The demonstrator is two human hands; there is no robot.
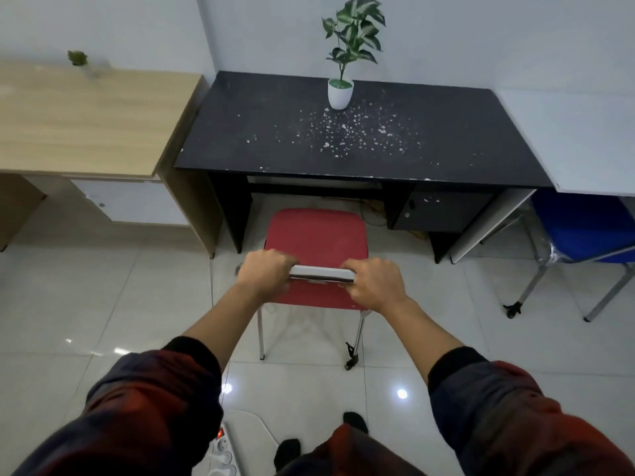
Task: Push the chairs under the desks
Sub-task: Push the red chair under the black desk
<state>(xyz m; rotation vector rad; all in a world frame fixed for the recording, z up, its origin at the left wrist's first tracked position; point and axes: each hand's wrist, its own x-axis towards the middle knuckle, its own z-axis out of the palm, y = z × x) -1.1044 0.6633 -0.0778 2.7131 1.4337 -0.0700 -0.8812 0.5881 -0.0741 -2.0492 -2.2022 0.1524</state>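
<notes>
Nearest, at the bottom edge, a white power strip [225, 448] lies on the glossy tiled floor [103, 304] by the person's feet. Just beyond, the left hand [264, 273] and the right hand [372, 283] each curl in a closed grip round the top rail of the red chair [318, 238], one toward each end, likely so the push stays straight. The chair faces the knee gap of the black tabletop [360, 142], its seat front just at the opening and the rest out on the floor. On that tabletop stands a potted plant [341, 92] amid white specks. A wooden tabletop [86, 125] adjoins on the left; a blue chair [584, 228] sits at far right.
</notes>
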